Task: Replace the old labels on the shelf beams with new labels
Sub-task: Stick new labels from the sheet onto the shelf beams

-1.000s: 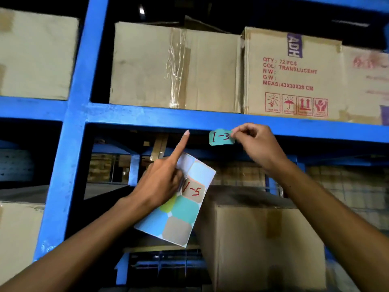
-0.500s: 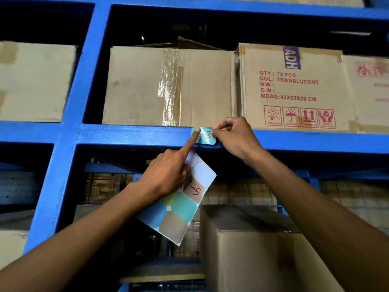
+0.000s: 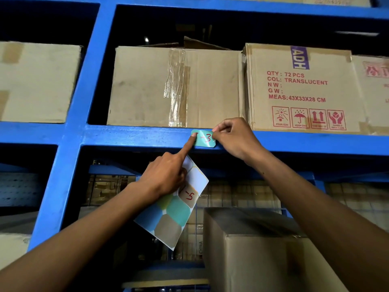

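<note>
Blue steel shelf beam point(image 3: 136, 138) is running across the rack, carrying a taped cardboard box point(image 3: 174, 87) and a printed carton point(image 3: 303, 89) side by side along its top edge. Below, another brown box point(image 3: 263, 249) is sitting on the lower level. The left hand point(image 3: 164, 178) is clamping a sticker sheet point(image 3: 174, 213) against its palm while its index finger is pressing the left end of the teal label point(image 3: 203, 140) onto the beam's front face. The right hand point(image 3: 235, 138) is pinching the label's right end.
</note>
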### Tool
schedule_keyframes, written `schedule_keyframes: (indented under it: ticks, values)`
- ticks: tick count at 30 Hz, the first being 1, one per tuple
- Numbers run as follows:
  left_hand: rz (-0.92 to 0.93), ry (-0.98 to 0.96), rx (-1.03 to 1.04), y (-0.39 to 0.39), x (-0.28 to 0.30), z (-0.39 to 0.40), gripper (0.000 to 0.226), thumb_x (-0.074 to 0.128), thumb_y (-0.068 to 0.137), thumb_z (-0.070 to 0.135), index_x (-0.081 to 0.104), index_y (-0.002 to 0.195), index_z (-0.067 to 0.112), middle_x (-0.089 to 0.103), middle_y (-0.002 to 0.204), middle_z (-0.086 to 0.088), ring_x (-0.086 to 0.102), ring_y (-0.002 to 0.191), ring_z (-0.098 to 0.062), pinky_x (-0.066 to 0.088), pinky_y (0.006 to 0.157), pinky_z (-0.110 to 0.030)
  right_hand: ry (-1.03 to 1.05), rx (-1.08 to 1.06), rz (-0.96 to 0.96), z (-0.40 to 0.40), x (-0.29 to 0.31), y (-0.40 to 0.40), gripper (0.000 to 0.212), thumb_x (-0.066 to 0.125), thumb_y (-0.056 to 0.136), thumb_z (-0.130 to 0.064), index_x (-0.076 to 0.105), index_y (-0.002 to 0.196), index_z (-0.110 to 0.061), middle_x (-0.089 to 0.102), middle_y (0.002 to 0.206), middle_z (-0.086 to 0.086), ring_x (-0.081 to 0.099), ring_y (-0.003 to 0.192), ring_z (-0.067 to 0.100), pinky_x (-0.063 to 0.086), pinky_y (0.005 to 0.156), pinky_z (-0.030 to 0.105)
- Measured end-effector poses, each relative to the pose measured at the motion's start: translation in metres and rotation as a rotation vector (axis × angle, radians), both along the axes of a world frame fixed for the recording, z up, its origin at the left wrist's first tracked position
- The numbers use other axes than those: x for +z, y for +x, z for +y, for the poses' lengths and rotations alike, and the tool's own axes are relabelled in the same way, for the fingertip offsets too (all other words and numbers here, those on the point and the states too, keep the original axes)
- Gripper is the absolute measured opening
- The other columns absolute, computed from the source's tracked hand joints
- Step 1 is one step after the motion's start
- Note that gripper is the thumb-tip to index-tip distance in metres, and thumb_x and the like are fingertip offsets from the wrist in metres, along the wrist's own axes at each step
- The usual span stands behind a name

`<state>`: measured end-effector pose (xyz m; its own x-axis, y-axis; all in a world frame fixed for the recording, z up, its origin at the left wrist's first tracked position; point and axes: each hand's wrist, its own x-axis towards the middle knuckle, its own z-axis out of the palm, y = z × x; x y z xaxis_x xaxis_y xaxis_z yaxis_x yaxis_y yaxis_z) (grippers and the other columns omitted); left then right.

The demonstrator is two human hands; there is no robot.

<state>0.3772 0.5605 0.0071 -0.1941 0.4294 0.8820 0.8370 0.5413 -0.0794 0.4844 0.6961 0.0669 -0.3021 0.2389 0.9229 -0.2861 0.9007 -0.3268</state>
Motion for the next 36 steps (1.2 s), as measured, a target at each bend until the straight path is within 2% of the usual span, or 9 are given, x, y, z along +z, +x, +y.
schedule_keyframes:
  ticks: [7,13,17,20,23,27,29,33,36]
  values:
    - [0.000,-0.012,0.000,-0.005,0.000,0.003,0.089,0.045,0.086,0.014,-0.015,0.141,0.049,0.035,0.065,-0.004,0.055,0.081,-0.042,0.038,0.063,-0.039,0.026,-0.028,-0.031,-0.002,0.002,0.001,0.011,0.061,0.082,-0.013,0.070,0.085,-0.008,0.065,0.078,0.000,0.058,0.077,0.007,0.040,0.055,0.015]
    - [0.008,0.014,-0.010,-0.007,-0.004,0.006,0.089,0.045,0.087,0.014,-0.017,0.141,0.049,0.042,0.077,-0.011,0.055,0.085,-0.043,0.036,0.064,-0.039,0.058,-0.066,-0.003,-0.001,0.003,-0.002,0.006,0.062,0.079,-0.010,0.068,0.078,-0.010,0.056,0.061,-0.008,0.052,0.061,0.001,0.034,0.043,0.001]
    - [0.012,0.015,-0.018,-0.007,-0.005,0.007,0.091,0.046,0.087,0.014,-0.018,0.141,0.048,0.042,0.077,-0.012,0.055,0.084,-0.043,0.038,0.063,-0.040,0.070,-0.077,-0.001,0.000,0.004,-0.004,0.006,0.063,0.079,-0.009,0.068,0.080,-0.009,0.057,0.062,-0.007,0.053,0.062,0.002,0.036,0.044,0.003]
    - [0.015,0.014,-0.020,-0.007,-0.005,0.007,0.090,0.046,0.086,0.014,-0.017,0.141,0.047,0.042,0.077,-0.012,0.055,0.083,-0.043,0.038,0.063,-0.040,0.075,-0.092,-0.007,0.001,0.004,-0.004,0.007,0.062,0.080,-0.006,0.068,0.082,-0.009,0.058,0.063,-0.004,0.054,0.065,0.006,0.039,0.053,0.013]
    - [0.015,0.016,-0.019,-0.005,-0.005,0.007,0.090,0.046,0.087,0.015,-0.017,0.142,0.047,0.043,0.079,-0.013,0.055,0.086,-0.043,0.037,0.064,-0.040,0.073,-0.128,0.005,0.001,0.004,-0.005,0.010,0.064,0.079,-0.007,0.066,0.089,-0.010,0.063,0.076,0.003,0.061,0.077,0.014,0.043,0.059,0.019]
    - [0.011,0.001,-0.002,-0.004,-0.004,0.006,0.089,0.046,0.087,0.015,-0.015,0.143,0.046,0.042,0.080,-0.012,0.055,0.088,-0.043,0.039,0.066,-0.041,0.079,-0.203,0.035,0.000,0.004,-0.005,0.042,0.072,0.075,-0.015,0.049,0.111,-0.016,0.065,0.101,0.009,0.061,0.094,0.023,0.049,0.081,0.033]
    - [0.014,-0.014,0.013,-0.003,-0.003,0.004,0.087,0.046,0.088,0.015,-0.014,0.143,0.045,0.041,0.081,-0.012,0.055,0.089,-0.043,0.039,0.066,-0.040,0.111,-0.317,0.020,-0.001,0.004,-0.002,0.054,0.074,0.074,-0.022,0.042,0.118,-0.017,0.062,0.113,0.011,0.058,0.102,0.030,0.048,0.085,0.039]
    - [0.022,-0.030,0.015,-0.002,0.004,0.001,0.085,0.046,0.088,0.016,-0.010,0.145,0.043,0.041,0.080,-0.011,0.055,0.087,-0.042,0.038,0.066,-0.039,0.142,-0.403,0.015,-0.002,-0.005,0.010,0.048,0.068,0.081,-0.024,0.043,0.121,-0.018,0.059,0.117,0.009,0.054,0.108,0.030,0.045,0.080,0.039]
    - [-0.018,-0.056,-0.028,-0.004,0.017,0.000,0.087,0.046,0.087,0.014,-0.012,0.144,0.044,0.039,0.072,-0.008,0.051,0.079,-0.040,0.040,0.068,-0.040,0.408,-0.497,0.020,-0.005,-0.018,0.006,0.048,0.053,0.087,-0.011,0.042,0.132,-0.023,0.050,0.129,0.009,0.043,0.121,0.027,0.041,0.090,0.039]
